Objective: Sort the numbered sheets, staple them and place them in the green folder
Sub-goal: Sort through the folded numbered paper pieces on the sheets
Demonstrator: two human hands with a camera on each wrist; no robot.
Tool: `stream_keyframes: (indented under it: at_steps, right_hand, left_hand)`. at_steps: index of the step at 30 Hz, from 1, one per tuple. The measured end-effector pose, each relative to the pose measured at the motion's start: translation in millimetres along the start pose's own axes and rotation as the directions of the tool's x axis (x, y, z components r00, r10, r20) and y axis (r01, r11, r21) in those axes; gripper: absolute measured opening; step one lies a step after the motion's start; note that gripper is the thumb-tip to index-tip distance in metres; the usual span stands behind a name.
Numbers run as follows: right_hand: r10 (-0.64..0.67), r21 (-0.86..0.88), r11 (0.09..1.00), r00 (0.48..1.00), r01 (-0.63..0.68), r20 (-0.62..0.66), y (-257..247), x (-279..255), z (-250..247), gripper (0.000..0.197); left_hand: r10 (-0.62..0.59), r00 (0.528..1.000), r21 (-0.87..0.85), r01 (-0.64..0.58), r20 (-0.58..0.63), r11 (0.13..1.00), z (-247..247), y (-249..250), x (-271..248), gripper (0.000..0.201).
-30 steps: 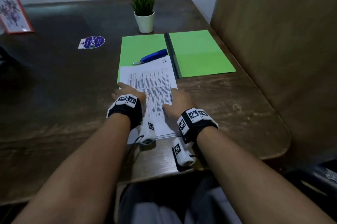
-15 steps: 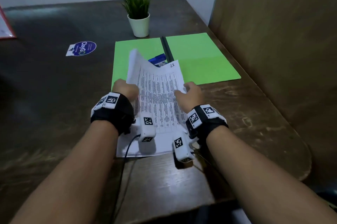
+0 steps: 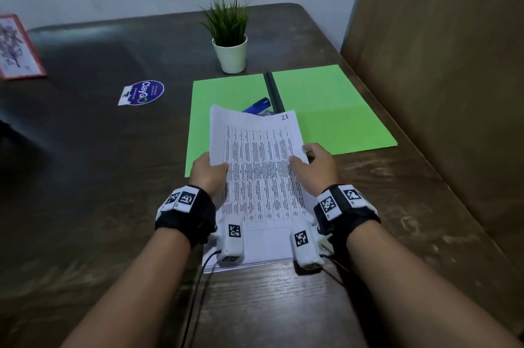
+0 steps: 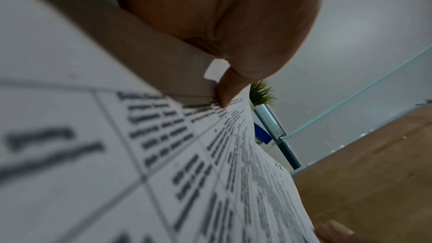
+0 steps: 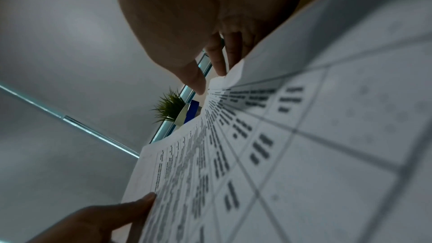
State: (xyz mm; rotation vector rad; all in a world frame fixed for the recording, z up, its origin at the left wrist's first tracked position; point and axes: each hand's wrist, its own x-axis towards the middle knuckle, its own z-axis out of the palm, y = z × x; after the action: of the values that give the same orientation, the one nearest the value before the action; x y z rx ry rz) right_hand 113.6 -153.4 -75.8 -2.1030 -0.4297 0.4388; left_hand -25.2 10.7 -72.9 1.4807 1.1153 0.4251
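From my head camera, my left hand [image 3: 208, 174] grips the left edge of the numbered sheets [image 3: 259, 177], thumb on top and fingers curled under, while my right hand [image 3: 319, 167] pinches the right edge the same way. The far end of the stack is lifted and bowed up between my hands; the near end lies on the dark wooden table [image 3: 85, 177]. The top sheet is a printed table with "21" handwritten in its far right corner. Just beyond the stack, the green folder [image 3: 334, 109] lies open and flat, and a blue stapler [image 3: 258, 106] rests on its left half, partly hidden by the raised paper. A small potted plant [image 3: 229, 38] stands behind the folder; a round purple sticker [image 3: 143, 92] is off to the left, and a red-framed picture [image 3: 17, 47] sits at the table's far left edge.

On my left wrist camera, my thumb [image 4: 225, 91] presses down on the sheets' [image 4: 163, 163] edge, the print blurred up close.

On my right wrist camera, my fingertips [image 5: 198, 78] clamp the paper's [image 5: 268, 154] edge, and the fingers of my left hand [image 5: 105, 217] hold the opposite side.
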Motion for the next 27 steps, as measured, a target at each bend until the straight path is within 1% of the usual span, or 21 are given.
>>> stream_keyframes:
  at_steps: [2,3,4,6,8,10,12,16,18,22,24,27]
  right_hand:
    - [-0.014,0.035,0.999,1.0,0.014,0.004,2.2,-6.2,-2.1,0.049]
    - [-0.023,0.043,0.999,1.0,0.022,0.007,2.6,-9.2,-3.4,0.049]
    - [-0.029,0.046,0.999,1.0,0.028,0.012,2.9,-12.0,-4.4,0.049]
    - [-0.039,0.045,0.998,0.999,0.038,0.026,3.4,-15.1,-6.7,0.049]
    - [-0.041,0.037,0.999,0.998,0.039,0.04,4.6,-17.0,-9.1,0.05]
    - [-0.041,0.023,0.999,0.998,0.039,0.051,6.3,-17.5,-13.4,0.05]
    - [-0.051,0.002,0.999,0.996,0.051,0.067,8.3,-16.1,-17.8,0.05]
    - [-0.068,-0.014,0.997,0.993,0.069,0.093,12.2,-12.6,-26.4,0.051]
    - [-0.066,0.008,0.998,0.993,0.066,0.101,15.7,-12.0,-30.9,0.051]
    - [-0.095,0.025,0.995,0.983,0.092,0.157,27.3,-13.4,-43.9,0.049]
    - [-0.099,0.06,0.994,0.978,0.089,0.183,35.1,-13.8,-49.8,0.044]
    - [-0.096,0.164,0.984,0.977,0.065,0.19,44.7,-16.7,-55.8,0.032]
  left_hand:
    - [-0.001,1.0,-0.103,0.001,0.004,0.995,0.4,-11.5,2.6,0.027]
    - [-0.013,1.0,-0.149,0.013,-0.004,0.989,1.3,-30.3,20.3,0.028]
    - [-0.02,1.0,-0.175,0.021,0.006,0.984,1.5,-46.2,35.8,0.027]
    - [-0.032,0.999,-0.184,0.039,0.041,0.982,0.3,-54.5,41.8,0.026]
    - [-0.03,0.998,-0.206,0.04,0.05,0.978,-1.3,-36.2,15.5,0.023]
    - [-0.025,0.998,-0.241,0.037,0.052,0.97,-0.3,-7.4,-27.2,0.028]
    - [-0.039,0.997,-0.265,0.056,0.069,0.963,2.0,-2.3,-41.4,0.032]
    - [-0.068,0.993,-0.275,0.092,0.097,0.957,3.9,-5.7,-44.0,0.036]
    - [-0.066,0.989,-0.272,0.1,0.133,0.957,6.0,-8.4,-45.0,0.036]
    - [-0.058,0.983,-0.262,0.102,0.172,0.96,7.3,-20.5,-45.4,0.036]
    - [-0.037,0.986,-0.254,0.078,0.161,0.964,5.0,-32.5,-38.0,0.034]
    - [-0.022,0.99,-0.259,0.057,0.138,0.964,2.4,-44.0,-29.8,0.034]
